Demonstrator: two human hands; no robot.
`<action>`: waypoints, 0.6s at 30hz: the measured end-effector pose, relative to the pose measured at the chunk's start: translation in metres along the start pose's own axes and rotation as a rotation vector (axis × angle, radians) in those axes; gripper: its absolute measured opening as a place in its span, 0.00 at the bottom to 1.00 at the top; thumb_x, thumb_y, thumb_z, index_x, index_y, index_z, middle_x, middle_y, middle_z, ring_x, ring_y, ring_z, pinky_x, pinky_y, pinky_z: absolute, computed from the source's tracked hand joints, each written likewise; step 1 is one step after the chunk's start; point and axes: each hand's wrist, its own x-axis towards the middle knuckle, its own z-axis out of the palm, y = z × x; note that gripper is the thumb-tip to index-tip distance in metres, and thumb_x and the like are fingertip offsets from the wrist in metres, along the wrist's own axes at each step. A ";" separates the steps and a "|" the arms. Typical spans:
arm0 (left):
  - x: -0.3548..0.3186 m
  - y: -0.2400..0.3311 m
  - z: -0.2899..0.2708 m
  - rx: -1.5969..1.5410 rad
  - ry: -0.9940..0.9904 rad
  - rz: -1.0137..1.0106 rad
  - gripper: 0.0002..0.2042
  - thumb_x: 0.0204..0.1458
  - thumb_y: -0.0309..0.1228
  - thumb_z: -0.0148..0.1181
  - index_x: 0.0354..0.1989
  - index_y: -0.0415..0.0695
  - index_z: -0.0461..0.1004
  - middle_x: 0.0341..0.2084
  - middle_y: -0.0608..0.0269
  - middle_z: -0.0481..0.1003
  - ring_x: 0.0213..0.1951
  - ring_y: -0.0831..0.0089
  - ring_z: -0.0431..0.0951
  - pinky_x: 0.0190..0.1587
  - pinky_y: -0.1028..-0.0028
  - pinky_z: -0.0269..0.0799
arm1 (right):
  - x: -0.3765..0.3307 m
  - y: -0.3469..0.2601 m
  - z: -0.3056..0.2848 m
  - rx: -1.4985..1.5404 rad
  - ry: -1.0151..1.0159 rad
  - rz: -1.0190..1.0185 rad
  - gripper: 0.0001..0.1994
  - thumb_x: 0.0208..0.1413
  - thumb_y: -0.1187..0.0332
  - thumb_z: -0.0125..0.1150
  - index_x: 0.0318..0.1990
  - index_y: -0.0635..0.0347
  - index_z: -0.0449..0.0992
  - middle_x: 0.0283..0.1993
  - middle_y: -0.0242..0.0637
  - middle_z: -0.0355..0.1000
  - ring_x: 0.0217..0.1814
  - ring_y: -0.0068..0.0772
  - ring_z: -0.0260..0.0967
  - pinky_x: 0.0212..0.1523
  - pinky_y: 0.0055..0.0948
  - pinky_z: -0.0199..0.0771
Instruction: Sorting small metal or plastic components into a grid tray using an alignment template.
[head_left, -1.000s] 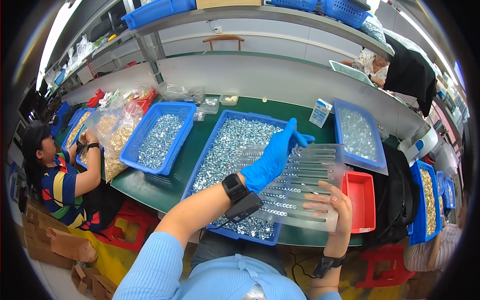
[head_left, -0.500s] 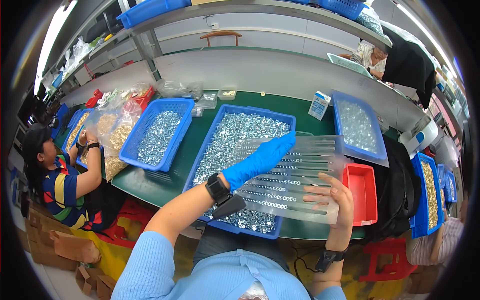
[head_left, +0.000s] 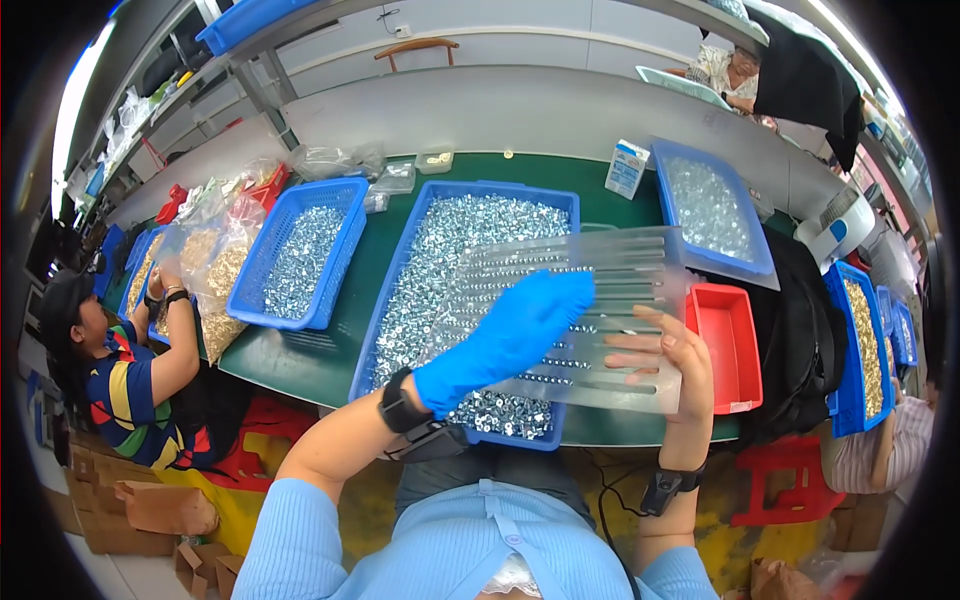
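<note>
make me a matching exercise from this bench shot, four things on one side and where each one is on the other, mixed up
Things:
1. left hand
2. right hand
3. red tray
4. clear slotted tray

Places:
A. on the green table beside the right hand
B. in a blue glove, resting flat on top of the slotted tray
C. held tilted over the big blue basket of small metal parts
D. bare, gripping the slotted tray's near right edge

Pairs: 1-B, 2-D, 3-A, 4-C

A red tray (head_left: 727, 345) sits right of centre (a blue basket (head_left: 298, 252) left), a seated co-worker (head_left: 110, 370) beyond.
</note>
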 end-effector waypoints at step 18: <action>-0.049 -0.106 -0.052 0.835 -0.120 -0.268 0.28 0.51 0.53 0.49 0.56 0.48 0.63 0.50 0.46 0.63 0.54 0.51 0.63 0.54 0.60 0.60 | -0.056 -0.043 -0.039 -0.061 0.144 -0.108 0.29 0.52 0.60 0.47 0.55 0.77 0.57 0.40 0.60 0.71 0.33 0.43 0.76 0.20 0.22 0.74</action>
